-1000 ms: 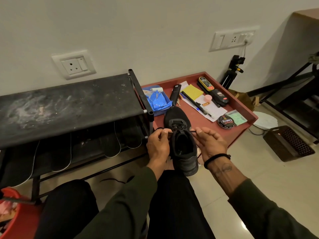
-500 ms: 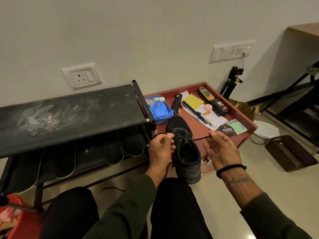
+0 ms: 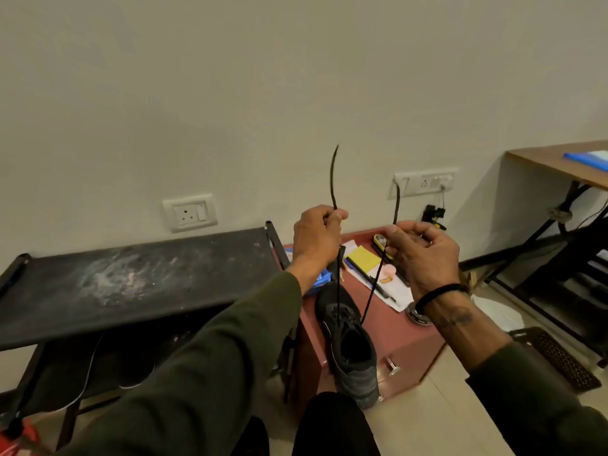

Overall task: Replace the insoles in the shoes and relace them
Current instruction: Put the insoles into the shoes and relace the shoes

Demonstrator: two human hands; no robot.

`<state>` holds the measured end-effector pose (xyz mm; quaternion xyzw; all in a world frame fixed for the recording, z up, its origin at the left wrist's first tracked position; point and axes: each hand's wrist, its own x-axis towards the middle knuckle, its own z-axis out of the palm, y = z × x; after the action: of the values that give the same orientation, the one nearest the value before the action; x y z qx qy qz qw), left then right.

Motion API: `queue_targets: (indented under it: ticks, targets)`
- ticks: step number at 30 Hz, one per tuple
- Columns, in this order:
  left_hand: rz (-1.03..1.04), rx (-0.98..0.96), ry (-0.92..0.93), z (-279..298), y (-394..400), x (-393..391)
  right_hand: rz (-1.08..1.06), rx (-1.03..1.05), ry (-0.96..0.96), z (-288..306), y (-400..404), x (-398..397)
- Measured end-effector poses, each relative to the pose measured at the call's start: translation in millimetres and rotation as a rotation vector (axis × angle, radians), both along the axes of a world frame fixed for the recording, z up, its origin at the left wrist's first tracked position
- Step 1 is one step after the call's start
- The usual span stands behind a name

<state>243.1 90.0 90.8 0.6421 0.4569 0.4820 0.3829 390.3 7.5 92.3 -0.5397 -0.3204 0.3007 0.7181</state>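
1. We lift both hands, left hand [image 3: 317,236] and right hand [image 3: 424,255], up from the shoe [image 3: 350,350].
2. The lace [image 3: 338,284] now runs taut below our fingers, its ends sticking up above them.

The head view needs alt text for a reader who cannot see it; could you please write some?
Both hands pull a black lace's two ends up from a black shoe: the left hand grips one end, the right hand pinches the other. Behind the shoe stands a red table with stationery.
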Motion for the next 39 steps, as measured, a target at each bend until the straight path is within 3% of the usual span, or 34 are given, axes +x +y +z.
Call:
queue_targets:
  ticks: [7, 15, 21, 30, 32, 35, 39]
  targets:
    - [-0.014, 0.163, 0.115, 72.2, 0.5, -8.7, 0.053, -0.01, -0.228, 61.6, 3.7, -8.6]
    - [-0.085, 0.315, 0.242, 101.4, -12.1, -4.9, 0.084, -0.097, -0.449, 81.6, -1.2, -8.3]
    - [-0.1, 0.283, 0.225, 102.1, -16.9, 4.9, 0.122, -0.104, -0.424, 80.6, 2.2, -14.7]
    - [-0.108, 0.061, 0.05, 77.6, -24.9, 0.2, 0.142, -0.053, -0.163, 69.5, 3.7, -22.2]
    - [-0.12, -0.041, 0.12, 48.8, -24.3, -3.6, 0.168, -0.049, -0.097, 65.2, 7.3, -20.5]
    - [-0.336, -0.19, 0.344, 2.6, -30.8, -3.9, 0.249, -0.036, 0.005, 57.5, 9.9, -20.5]
    - [-0.415, -0.224, 0.483, -26.4, -39.7, 4.4, 0.222, -0.065, 0.021, 53.1, 17.2, -9.8]
